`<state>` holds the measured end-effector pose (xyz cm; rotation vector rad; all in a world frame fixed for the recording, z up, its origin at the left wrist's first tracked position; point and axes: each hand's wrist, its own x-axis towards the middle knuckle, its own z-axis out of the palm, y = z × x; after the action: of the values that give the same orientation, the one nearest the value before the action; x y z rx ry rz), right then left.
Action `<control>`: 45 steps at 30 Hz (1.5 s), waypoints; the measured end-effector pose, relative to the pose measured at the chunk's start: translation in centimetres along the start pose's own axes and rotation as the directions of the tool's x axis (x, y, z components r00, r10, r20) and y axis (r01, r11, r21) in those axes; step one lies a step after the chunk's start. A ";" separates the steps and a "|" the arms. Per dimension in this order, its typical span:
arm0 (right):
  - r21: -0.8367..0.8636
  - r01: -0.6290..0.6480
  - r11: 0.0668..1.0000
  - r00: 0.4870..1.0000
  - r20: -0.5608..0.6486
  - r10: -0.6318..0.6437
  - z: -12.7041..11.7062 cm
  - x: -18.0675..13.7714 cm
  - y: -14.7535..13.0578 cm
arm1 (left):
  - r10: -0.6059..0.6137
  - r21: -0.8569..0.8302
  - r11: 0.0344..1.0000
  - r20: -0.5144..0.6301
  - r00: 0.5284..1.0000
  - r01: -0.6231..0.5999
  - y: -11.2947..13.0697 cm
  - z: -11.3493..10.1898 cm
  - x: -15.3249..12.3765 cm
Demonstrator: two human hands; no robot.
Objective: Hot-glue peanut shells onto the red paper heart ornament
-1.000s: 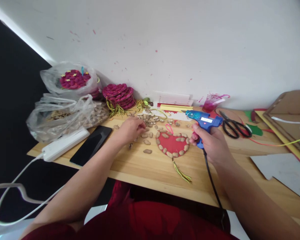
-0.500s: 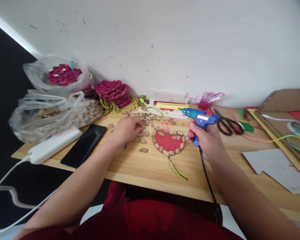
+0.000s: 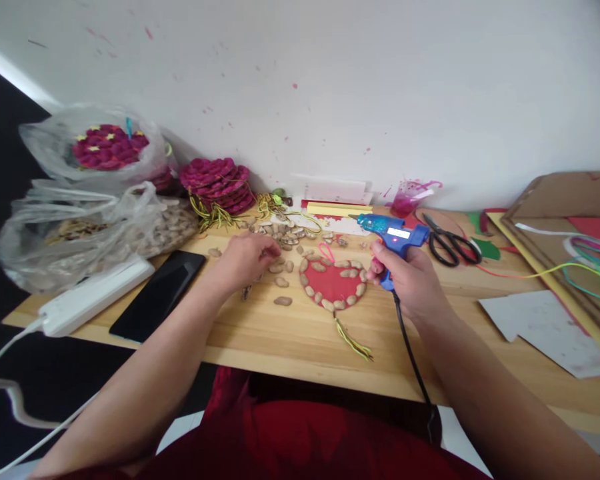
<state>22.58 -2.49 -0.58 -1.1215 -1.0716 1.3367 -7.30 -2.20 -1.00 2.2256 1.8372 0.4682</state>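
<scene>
The right hand (image 3: 411,279) is wrapped round the glue gun (image 3: 391,231), nozzle pointing left, presumably to keep the tip off the fingers. The left hand (image 3: 246,260), half curled, is by the loose peanuts (image 3: 281,282); whether it grips one I cannot tell. The red heart (image 3: 334,285) lies flat on the table (image 3: 260,333) between both hands, probably for easy reach, its tassel (image 3: 353,339) trailing near.
</scene>
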 end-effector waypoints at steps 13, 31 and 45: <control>-0.023 -0.044 0.999 0.999 -0.016 0.044 0.4 -0.2 -0.4 | 0.046 -0.101 0.994 -0.010 0.999 -0.047 -0.4 0.6 -0.5; -0.004 -0.023 1.000 1.000 -0.007 0.023 0.1 -0.1 0.0 | 0.042 -0.098 0.994 -0.073 0.996 -0.049 -0.6 0.7 -0.4; -0.027 -0.010 1.000 1.000 -0.011 0.010 0.2 -0.2 -0.2 | -0.040 -0.187 0.982 -0.167 0.985 0.008 -2.0 0.2 -0.5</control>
<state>22.39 -2.63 -0.31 -1.1546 -1.0802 1.3263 -9.11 -2.31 -1.96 2.0936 1.8136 0.8127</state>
